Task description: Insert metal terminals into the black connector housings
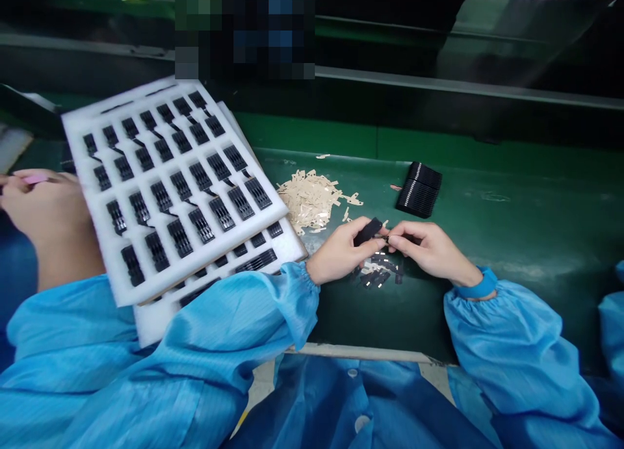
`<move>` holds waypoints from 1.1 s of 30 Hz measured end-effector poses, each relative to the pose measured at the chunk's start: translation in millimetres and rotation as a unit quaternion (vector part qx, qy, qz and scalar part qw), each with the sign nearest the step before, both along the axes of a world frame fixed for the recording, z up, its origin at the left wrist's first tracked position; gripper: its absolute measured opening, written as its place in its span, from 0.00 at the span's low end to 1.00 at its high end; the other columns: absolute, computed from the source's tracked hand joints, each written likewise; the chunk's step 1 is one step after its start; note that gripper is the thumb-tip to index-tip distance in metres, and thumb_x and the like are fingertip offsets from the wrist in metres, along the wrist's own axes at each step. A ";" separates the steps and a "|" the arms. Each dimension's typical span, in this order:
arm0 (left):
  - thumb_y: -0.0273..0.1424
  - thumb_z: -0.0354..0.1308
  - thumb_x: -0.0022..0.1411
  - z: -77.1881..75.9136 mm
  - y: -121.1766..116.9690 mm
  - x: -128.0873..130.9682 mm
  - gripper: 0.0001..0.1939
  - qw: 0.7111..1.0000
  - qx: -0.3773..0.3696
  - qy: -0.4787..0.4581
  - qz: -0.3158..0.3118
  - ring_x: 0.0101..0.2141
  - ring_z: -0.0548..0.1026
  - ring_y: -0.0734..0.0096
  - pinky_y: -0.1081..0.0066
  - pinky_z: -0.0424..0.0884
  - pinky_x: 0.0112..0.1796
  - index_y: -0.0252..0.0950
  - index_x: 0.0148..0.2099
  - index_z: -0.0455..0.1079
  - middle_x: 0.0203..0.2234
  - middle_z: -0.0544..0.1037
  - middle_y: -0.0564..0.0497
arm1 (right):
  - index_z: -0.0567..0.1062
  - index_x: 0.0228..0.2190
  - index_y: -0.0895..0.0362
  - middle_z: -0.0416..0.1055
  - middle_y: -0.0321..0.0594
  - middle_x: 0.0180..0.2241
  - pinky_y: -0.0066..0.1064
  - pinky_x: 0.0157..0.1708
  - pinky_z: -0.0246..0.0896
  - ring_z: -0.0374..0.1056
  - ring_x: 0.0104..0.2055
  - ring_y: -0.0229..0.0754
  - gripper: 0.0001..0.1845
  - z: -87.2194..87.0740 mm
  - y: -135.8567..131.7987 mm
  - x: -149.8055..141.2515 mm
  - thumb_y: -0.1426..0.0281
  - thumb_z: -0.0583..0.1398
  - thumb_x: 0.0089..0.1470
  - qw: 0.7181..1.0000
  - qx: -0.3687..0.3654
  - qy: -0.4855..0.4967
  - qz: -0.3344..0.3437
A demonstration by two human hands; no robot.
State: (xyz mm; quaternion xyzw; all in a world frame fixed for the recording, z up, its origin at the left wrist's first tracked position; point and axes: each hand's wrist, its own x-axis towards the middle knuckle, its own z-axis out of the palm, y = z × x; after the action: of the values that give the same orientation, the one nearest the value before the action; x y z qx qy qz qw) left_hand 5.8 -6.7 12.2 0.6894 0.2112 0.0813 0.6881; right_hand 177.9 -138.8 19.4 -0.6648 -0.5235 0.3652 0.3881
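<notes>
Both hands meet over the green bench. My left hand (342,246) is closed around a small black plastic part (368,231), which sticks up between thumb and forefinger. Fingertips touching the left hand's, my right hand (429,249) grips another dark piece (411,238), mostly hidden by its fingers. Just below them lies a small pile of black and silvery pieces (381,270). Beyond my left hand is a heap of cream-coloured flat tabs (312,199). A neat block of stacked black parts (419,189) sits past my right hand.
White foam trays (281,210), stacked askew, hold rows of black parts at the left. Another person's hand (51,218) is beside them at the far left. A blue sleeve (613,319) shows at the right edge. A rail (439,85) runs along the back.
</notes>
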 end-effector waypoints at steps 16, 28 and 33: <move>0.40 0.54 0.69 -9.9 0.3 0.4 0.12 0.990 0.081 0.017 0.112 0.36 0.78 0.67 0.68 0.71 0.41 0.36 0.39 0.66 0.31 0.77 0.50 | 0.76 0.37 0.54 0.81 0.40 0.34 0.36 0.40 0.72 0.78 0.36 0.44 0.12 -10.9 1.5 -13.9 0.59 0.58 0.66 0.994 0.064 -0.042 -0.074; 0.40 0.58 0.67 -15.0 -3.8 4.2 0.12 0.988 0.004 -0.006 0.155 0.34 0.81 0.69 0.73 0.74 0.35 0.37 0.37 0.64 0.31 0.74 0.53 | 0.71 0.40 0.52 0.80 0.44 0.43 0.40 0.47 0.72 0.78 0.46 0.46 0.10 -19.4 7.7 -12.4 0.61 0.54 0.69 0.985 0.109 -0.095 -0.098; 0.41 0.54 0.70 -15.0 -3.0 0.3 0.12 0.985 0.102 0.010 0.142 0.34 0.80 0.68 0.70 0.72 0.38 0.37 0.39 0.65 0.30 0.77 0.52 | 0.69 0.40 0.52 0.73 0.47 0.57 0.45 0.58 0.67 0.73 0.57 0.47 0.10 -23.9 12.1 -15.5 0.60 0.53 0.70 0.976 0.172 -0.048 -0.124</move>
State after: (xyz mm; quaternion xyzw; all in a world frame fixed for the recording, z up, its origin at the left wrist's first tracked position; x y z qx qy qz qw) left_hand 6.1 -9.8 -2.7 0.7201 0.3045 0.1922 0.5931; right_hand 162.3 -126.7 -4.5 -0.6645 -0.5104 0.1860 0.5132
